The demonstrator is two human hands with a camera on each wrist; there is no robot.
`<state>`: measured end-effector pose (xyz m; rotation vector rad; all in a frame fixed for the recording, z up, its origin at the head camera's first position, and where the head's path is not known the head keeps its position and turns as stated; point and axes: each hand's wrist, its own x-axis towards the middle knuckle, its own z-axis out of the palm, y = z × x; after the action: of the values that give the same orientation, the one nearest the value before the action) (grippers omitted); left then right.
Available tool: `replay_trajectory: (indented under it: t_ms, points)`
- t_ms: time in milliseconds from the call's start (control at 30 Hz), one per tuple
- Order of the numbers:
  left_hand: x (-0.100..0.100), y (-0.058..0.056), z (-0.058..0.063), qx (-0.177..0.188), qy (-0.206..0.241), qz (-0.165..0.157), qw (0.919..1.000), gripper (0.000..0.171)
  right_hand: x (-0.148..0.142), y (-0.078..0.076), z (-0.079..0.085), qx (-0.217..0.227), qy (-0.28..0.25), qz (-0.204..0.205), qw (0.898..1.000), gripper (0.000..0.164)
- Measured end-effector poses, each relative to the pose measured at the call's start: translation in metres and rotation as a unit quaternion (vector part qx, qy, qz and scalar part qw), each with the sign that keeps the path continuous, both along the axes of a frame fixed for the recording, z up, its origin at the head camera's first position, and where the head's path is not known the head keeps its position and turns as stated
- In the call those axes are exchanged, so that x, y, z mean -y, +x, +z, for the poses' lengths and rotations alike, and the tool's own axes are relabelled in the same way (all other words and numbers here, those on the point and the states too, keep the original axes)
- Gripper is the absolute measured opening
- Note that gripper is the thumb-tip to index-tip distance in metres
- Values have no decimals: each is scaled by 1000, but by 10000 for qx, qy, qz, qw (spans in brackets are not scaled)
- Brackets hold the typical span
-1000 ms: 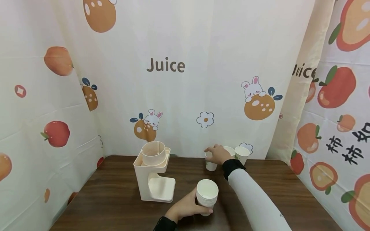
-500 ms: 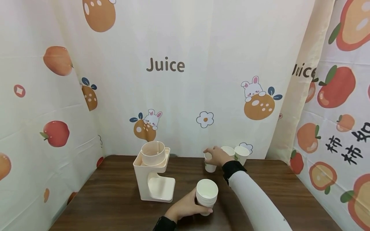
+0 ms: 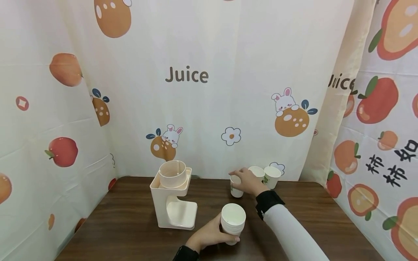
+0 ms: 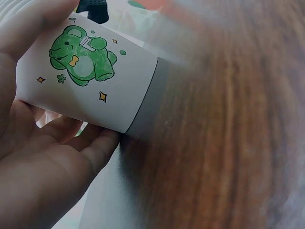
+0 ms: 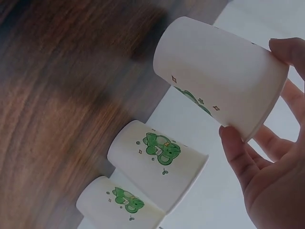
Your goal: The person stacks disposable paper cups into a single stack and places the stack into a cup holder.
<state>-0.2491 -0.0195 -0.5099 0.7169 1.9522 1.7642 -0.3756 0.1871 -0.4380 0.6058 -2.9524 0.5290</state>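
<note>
In the head view my left hand [image 3: 210,232] grips a stack of white paper cups [image 3: 233,220] at the front middle of the table. A green cartoon bear on the outer cup [image 4: 86,52] shows in the left wrist view. Farther back, my right hand [image 3: 250,182] holds a single paper cup [image 3: 236,193] near its rim, thumb and fingers on opposite sides. The cup stands upright at the table's surface; whether it touches is hard to tell. To its right are two more paper cups, one [image 5: 159,162] nearer it and another [image 3: 271,177] farther right.
A cream-coloured machine [image 3: 160,203] with a round open top and a low front tray stands left of the cup stack. Printed curtains [image 3: 196,108] rise behind the wooden table [image 3: 124,221] and along both sides.
The single cup in my right hand has shifted slightly toward me and a little left. My left hand and the cup stack have stayed in place.
</note>
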Motion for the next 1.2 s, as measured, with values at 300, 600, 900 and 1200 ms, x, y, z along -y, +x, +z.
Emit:
replay_trajectory:
  t_ms: [300,600,900,1200]
  points:
    - [2,-1,-1,-107,58,7,9999,88,-12,23,-8,-515,-489,201,9973,41]
    - [2,0,-1,-82,57,-42,9999,87,-17,40,-14,-894,-768,376,9923,42]
    - [0,1,0,-163,86,-47,9998,85,-23,63,-12,-1641,-836,724,9802,42]
    - [-1,1,0,-170,234,-55,9996,88,-26,79,-12,-1776,-988,781,9760,43]
